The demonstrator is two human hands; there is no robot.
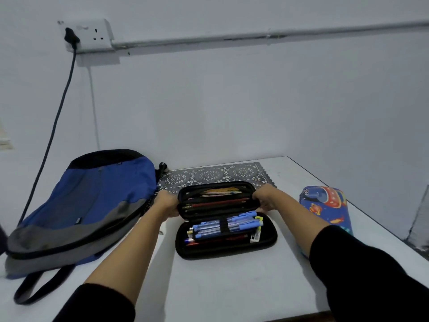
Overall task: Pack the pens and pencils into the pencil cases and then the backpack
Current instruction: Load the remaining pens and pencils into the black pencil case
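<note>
While the black pencil case point(226, 251) lies open near the middle of the bench point(232, 289), its raised far half is gripped at both ends: by the left hand point(168, 204) at the left end and by the right hand point(264, 198) at the right. The fingers point(266, 207) are curled round the rim, though they are partly hidden behind it. A grip at both ends is judged to allow the lid to be folded down evenly over the near half. Blue pens point(209, 227) are held under an elastic band in the near half; red pencils are tucked into the far half. The blue backpack point(92, 201) is laid flat at the left, presumably ready to be filled. A rocket-print pencil case point(325, 205) is set at the right, apparently closed. A small tag on the backpack and a white label inside the case are noted; no writing can be read.
</note>
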